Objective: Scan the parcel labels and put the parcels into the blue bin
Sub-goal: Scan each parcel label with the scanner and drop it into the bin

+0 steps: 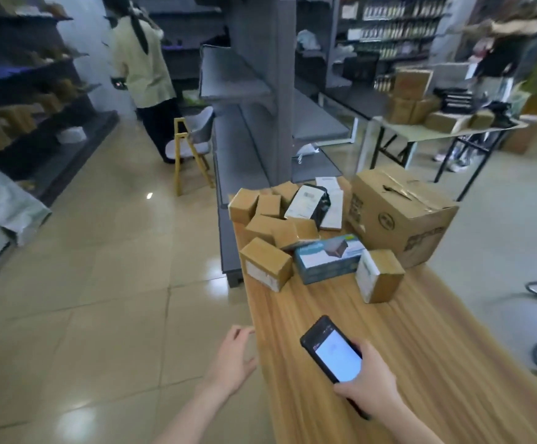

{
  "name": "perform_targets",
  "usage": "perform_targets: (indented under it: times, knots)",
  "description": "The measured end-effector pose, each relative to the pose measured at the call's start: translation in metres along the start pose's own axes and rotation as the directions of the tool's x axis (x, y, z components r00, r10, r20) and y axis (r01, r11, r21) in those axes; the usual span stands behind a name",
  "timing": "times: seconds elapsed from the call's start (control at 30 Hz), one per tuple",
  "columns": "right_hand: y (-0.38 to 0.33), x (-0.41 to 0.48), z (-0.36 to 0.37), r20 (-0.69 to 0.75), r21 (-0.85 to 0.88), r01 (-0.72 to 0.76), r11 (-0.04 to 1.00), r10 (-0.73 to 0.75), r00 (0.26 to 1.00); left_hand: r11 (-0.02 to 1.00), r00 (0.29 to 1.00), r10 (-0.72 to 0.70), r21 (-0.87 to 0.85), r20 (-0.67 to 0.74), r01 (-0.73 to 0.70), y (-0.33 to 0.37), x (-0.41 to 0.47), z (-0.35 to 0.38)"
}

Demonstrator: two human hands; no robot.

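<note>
The left hand (pixel 235 358) extends forward, fingers loosely curled, holding nothing. To its right, the right hand (pixel 369 378) grips a handheld scanner (pixel 331 349), fingers wrapped round its edges; both forearms bare.

Evenly bright, with white glare spots on the glossy floor (pixel 107 277), smeared by motion blur, bowed at edges.

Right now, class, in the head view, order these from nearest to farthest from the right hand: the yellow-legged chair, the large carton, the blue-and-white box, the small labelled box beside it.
1. Small labelled box, directly ahead of the right hand.
2. Blue-and-white box, just left of it.
3. Large carton, behind both, to the right.
4. Yellow-legged chair, on the floor, far left.
</note>
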State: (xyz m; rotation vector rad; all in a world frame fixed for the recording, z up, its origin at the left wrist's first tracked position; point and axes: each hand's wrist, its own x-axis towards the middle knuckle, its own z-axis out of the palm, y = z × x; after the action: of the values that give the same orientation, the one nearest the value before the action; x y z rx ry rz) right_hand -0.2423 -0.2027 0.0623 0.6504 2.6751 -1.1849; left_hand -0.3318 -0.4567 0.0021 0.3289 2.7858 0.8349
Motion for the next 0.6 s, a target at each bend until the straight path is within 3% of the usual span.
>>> perform_targets:
  times: [0.3,0.6]
  knots:
    - [-0.039,0.081,0.034,-0.056,-0.021,-0.144,0.989,0.142,0.988,0.944,0.981,0.196,0.271,-0.004,-0.187,-0.01,0.18,-0.049]
    - [-0.031,0.112,0.053,-0.053,-0.049,-0.207,0.977,0.204,0.977,0.796,0.911,0.285,0.456,0.298,-0.398,-0.009,0.289,-0.053]
